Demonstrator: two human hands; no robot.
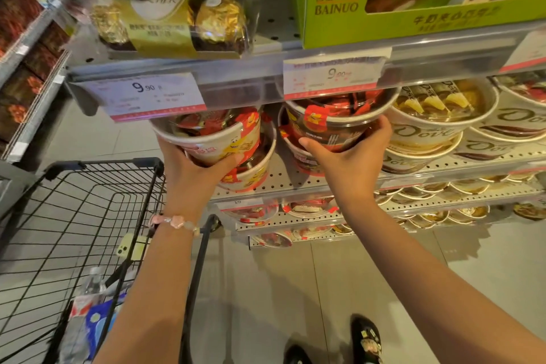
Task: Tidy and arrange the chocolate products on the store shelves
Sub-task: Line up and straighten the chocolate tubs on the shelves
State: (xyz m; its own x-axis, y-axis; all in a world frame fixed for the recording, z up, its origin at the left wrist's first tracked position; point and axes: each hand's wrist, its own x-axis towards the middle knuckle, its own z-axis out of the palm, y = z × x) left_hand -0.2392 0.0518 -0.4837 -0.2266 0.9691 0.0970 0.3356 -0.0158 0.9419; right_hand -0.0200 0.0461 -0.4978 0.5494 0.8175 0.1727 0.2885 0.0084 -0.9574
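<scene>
At centre frame, under the shelf edge [266, 68] with its price tags [153, 96], both hands are up on the chocolate tubs. Left hand [192, 168] cups the left tub [212, 139] from below, fingers curled round its base, and that tub sits tilted toward the camera on top of another tub [254, 174]. Right hand [351, 156] wraps the side of the right tub [334, 124], thumb in front and fingers round the far side, with a second tub [298, 154] beneath it too. Just right of them, the Dove bowls [428, 130] stand stacked and touching that right-hand tub or near enough. Looks like she's squaring the top tubs onto their stacks. Now the risk: that left tub is leaning and held only from underneath, so a slip could send it forward off the shelf toward the cart [74, 230] at lower left. Headroom looks tight as well, so lifting either tub could knock its lid against the shelf edge. And a sideways nudge from the right tub could shove those Dove bowls out of line.
</scene>
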